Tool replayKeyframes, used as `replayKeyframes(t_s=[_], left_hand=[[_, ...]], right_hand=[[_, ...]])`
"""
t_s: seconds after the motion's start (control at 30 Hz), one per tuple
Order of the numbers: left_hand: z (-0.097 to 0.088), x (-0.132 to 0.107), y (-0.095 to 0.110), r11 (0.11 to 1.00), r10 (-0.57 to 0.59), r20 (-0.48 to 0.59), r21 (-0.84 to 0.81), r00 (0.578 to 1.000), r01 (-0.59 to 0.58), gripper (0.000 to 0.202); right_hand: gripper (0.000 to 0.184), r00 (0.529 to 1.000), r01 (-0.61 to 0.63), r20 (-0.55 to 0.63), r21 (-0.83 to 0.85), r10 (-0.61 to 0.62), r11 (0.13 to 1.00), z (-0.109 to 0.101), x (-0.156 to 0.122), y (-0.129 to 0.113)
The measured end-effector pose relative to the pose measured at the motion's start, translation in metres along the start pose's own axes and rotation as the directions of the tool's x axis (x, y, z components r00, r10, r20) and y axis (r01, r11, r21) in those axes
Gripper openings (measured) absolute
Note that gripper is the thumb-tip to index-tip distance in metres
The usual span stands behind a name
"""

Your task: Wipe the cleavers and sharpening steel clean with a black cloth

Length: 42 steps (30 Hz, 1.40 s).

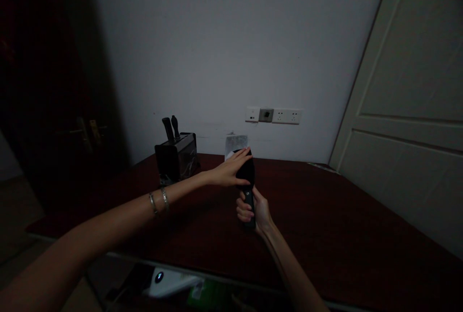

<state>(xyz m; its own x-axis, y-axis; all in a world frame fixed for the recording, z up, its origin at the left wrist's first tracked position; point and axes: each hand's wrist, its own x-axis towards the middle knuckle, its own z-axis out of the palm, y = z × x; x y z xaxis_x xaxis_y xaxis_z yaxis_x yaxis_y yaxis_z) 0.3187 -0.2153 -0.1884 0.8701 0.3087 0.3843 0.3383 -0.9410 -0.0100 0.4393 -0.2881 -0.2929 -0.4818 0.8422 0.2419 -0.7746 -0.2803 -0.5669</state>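
Observation:
My right hand (251,211) is wrapped round the handle of a black hair dryer (247,173), held upright over the dark red table (325,215). My left hand (231,169) reaches across, with its fingers stretched flat against the dryer's black head. Bracelets circle my left wrist. A clear plastic bag or packet (235,143) stands just behind the dryer's head, partly hidden by my fingers.
A black knife block (177,157) with two dark handles stands at the table's back left. Wall sockets (274,115) sit above the table. A pale door (408,109) is at the right, a dark door at the left. A white device (170,280) lies below the table's near edge.

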Motion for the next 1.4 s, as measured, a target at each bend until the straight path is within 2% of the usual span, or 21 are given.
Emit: replayKeyframes(t_s=[0.13, 0.37, 0.7, 0.8, 1.0, 1.1, 1.2, 1.3, 1.4], left_hand=[[-0.004, 0.001, -0.003, 0.997, 0.049, 0.036, -0.069, 0.998, -0.046, 0.081], [0.004, 0.003, 0.002, 0.997, -0.005, -0.045, -0.075, 0.999, 0.002, 0.08], [-0.005, 0.0, -0.006, 0.995, 0.081, 0.034, -0.064, 0.996, -0.079, 0.076], [-0.005, 0.003, -0.011, 0.994, 0.092, -0.004, -0.054, 0.996, -0.092, 0.066], [-0.004, 0.008, -0.026, 0.998, 0.018, -0.198, -0.048, 0.98, -0.028, 0.048], [0.001, 0.011, -0.029, 0.991, -0.055, -0.294, -0.13, 0.954, 0.017, 0.045], [0.002, 0.013, -0.029, 0.964, -0.157, -0.385, -0.26, 0.91, 0.057, 0.042], [-0.001, 0.013, -0.03, 0.923, -0.271, -0.469, -0.376, 0.841, 0.087, 0.041], [-0.007, 0.012, -0.034, 0.881, -0.372, -0.557, -0.464, 0.743, 0.094, 0.04]], right_hand=[[0.052, 1.0, -0.011, -0.016, 0.001, 0.011, 1.0, 0.001, 0.0, -0.001], [0.048, 1.0, 0.02, -0.009, 0.005, -0.02, 1.0, 0.0, -0.001, 0.002], [0.054, 1.0, -0.012, -0.028, -0.006, 0.012, 1.0, 0.005, -0.001, 0.0], [0.052, 1.0, -0.004, -0.013, -0.018, 0.004, 1.0, 0.004, -0.001, 0.0], [0.047, 1.0, 0.014, -0.006, -0.084, -0.014, 0.996, 0.006, -0.002, 0.0], [0.042, 0.996, 0.074, -0.03, -0.139, -0.079, 0.988, 0.008, -0.001, -0.001], [0.033, 0.987, 0.114, -0.087, -0.203, -0.134, 0.973, 0.01, 0.0, 0.001], [0.03, 0.963, 0.17, -0.153, -0.303, -0.224, 0.938, 0.01, 0.001, 0.002], [0.032, 0.917, 0.238, -0.191, -0.444, -0.351, 0.864, 0.006, 0.001, 0.001]])
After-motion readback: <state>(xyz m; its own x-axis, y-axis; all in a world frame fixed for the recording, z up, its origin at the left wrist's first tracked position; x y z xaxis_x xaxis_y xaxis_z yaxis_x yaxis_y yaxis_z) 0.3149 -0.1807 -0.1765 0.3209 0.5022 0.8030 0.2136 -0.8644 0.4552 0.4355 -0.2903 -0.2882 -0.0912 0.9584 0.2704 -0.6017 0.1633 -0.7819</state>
